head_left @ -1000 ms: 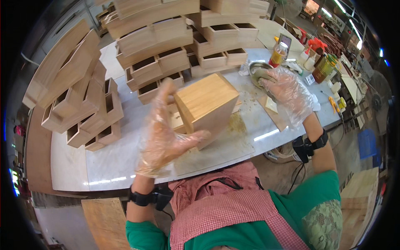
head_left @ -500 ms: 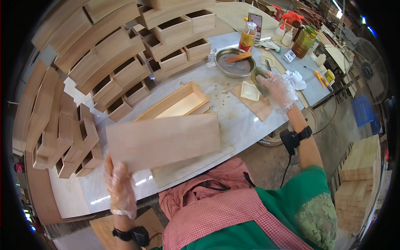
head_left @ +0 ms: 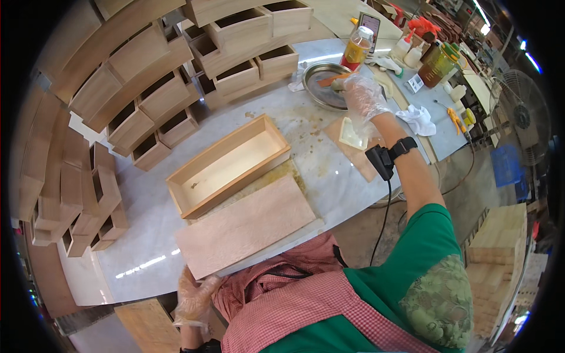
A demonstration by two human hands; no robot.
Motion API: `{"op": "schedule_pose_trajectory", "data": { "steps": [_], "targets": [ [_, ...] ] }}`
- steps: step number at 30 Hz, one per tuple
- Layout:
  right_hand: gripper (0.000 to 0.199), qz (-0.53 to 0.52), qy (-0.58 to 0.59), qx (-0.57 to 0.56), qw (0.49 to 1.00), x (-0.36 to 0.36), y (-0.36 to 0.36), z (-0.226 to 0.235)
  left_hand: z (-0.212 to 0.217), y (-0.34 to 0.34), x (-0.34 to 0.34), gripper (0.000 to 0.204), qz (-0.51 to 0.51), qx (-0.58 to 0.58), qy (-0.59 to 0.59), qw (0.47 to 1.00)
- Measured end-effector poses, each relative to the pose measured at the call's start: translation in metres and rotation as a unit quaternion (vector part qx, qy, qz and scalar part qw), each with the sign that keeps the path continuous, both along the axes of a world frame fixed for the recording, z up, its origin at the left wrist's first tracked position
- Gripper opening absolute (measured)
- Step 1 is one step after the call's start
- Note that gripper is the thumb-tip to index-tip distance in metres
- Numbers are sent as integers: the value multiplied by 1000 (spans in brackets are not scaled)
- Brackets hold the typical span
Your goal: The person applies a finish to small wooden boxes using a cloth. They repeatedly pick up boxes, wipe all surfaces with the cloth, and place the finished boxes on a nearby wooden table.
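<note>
At the table's near edge, my left hand (head_left: 194, 297), in a clear plastic glove, grips the near left corner of a flat wooden board (head_left: 247, 226). The board lies low and slanted beside an open wooden box (head_left: 229, 167). My right hand (head_left: 364, 94), gloved the same way, reaches over a round metal bowl (head_left: 312, 101). Its fingers are closed on an olive-coloured pad (head_left: 338, 85), mostly hidden by the glove. An orange-brown strip of wood (head_left: 329, 79) rests across the bowl. Close by the right wrist sits a small cream dish (head_left: 352, 135) on a thin brown sheet (head_left: 335, 130).
Stacked wooden drawer units (head_left: 156, 94) rise along the far left side. Behind the bowl stand a jar of amber-red liquid (head_left: 355, 50) and a phone (head_left: 369, 29). Farther right are squeeze bottles (head_left: 403, 46), a large jug (head_left: 438, 63), a white cloth (head_left: 416, 120) and an orange-handled tool (head_left: 456, 119).
My left hand has lowered the board toward the table and nearer to me, uncovering the box. My right hand has moved left with the pad, from beside the bowl to over it.
</note>
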State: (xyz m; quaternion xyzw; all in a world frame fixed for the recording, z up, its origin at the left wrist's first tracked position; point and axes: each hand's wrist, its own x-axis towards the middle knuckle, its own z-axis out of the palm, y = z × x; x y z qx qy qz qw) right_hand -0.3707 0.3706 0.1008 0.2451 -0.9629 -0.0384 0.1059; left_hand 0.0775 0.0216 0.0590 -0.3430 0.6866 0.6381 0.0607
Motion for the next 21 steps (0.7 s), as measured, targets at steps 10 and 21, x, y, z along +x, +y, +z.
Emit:
{"op": "schedule_pose_trajectory", "data": {
  "steps": [10,21],
  "targets": [
    [26,7,-39,16,999,-17,-11,-17,13,-49,-25,133,-205,-298,77,929],
    [28,49,112,1,993,1,43,-27,3,-54,-40,136,-239,-262,129,926]
  ]
}}
